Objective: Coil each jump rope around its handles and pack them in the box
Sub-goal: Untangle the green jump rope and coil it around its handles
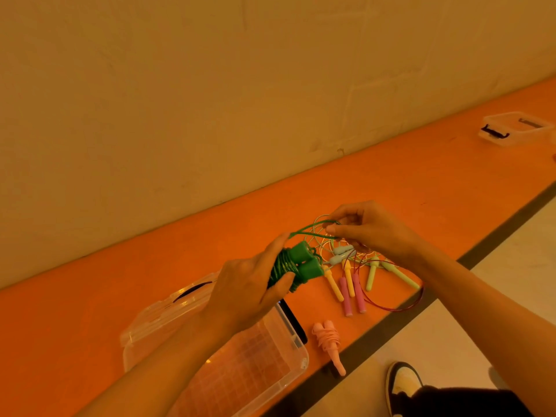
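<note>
The likeliest slip was the last turn of the green jump rope [301, 266] springing loose. Its free loop ran from the wound bundle to the right hand [370, 230]. If that pinch gave way before the end was tucked, the coils round the two handles would probably slacken. The loop also passed just over the pile of loose ropes [355, 278] lying beyond the box [302, 355], so it could snag one.

The left hand [249, 293] gripped the bundle just above the box's far rim, its fingers [281, 284] curled round the coils and the handle ends poking out towards the pile. The right hand's fingers [331, 228] pinched the cord, further from the box. A pink coiled rope [328, 341] lay on the desk [90, 326] just beside the box.
</note>
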{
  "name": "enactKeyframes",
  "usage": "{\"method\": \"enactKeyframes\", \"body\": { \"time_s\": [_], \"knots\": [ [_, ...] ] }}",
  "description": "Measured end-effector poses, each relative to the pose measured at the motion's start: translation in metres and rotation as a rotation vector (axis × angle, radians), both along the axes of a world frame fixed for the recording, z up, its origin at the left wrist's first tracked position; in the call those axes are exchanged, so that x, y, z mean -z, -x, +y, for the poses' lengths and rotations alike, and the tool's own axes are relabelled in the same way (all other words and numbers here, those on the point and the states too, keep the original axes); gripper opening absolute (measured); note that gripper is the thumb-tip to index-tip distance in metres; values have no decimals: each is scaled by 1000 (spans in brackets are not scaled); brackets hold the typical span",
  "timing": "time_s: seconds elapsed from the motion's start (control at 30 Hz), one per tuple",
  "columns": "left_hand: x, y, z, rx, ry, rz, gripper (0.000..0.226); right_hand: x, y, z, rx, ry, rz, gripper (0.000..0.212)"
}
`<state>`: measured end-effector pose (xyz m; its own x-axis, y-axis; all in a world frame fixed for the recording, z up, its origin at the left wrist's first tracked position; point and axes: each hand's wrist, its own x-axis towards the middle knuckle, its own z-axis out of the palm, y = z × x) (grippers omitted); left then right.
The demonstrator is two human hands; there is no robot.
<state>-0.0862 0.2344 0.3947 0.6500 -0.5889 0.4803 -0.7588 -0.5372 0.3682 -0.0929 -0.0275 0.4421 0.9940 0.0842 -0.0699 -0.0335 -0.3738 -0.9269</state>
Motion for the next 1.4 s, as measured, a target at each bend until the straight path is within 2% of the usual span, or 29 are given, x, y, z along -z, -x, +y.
{"method": "enactKeyframes", "body": {
  "time_s": [0.17, 0.3, 0.4, 0.63, 0.73, 0.87, 1.13, 1.3, 1.4],
  "knots": [
    [1, -4, 1, -64, 72, 33, 60, -7, 3, 9, 89, -323, 82, 35],
    [2, -4, 2, -84, 92, 48, 60, -12, 12, 24, 68, -373, 44, 30],
    [1, -2, 1, -50, 89, 78, 60, -14, 20, 41, 91, -356, -35, 36],
    [7, -1, 0, -23, 146, 119, 66, -11, 24, 59, 125, -279, -80, 11],
    [9, -4, 2, -18, 158, 159, 67, -11, 26, 56, 104, -296, -56, 10],
    [8, -3, 2, 6, 181, 208, 59, -13, 27, 50, 39, -283, -43, 13],
    [11, -4, 3, 47, 155, 192, 61, -15, 27, 40, -97, -220, 5, 21],
    [10, -1, 1, 80, 197, 257, 54, -12, 27, 41, -103, -77, -136, 49],
    [10, -2, 1, 93, 207, 253, 53, -10, 28, 41, -119, 23, -220, 42]
  ]
}}
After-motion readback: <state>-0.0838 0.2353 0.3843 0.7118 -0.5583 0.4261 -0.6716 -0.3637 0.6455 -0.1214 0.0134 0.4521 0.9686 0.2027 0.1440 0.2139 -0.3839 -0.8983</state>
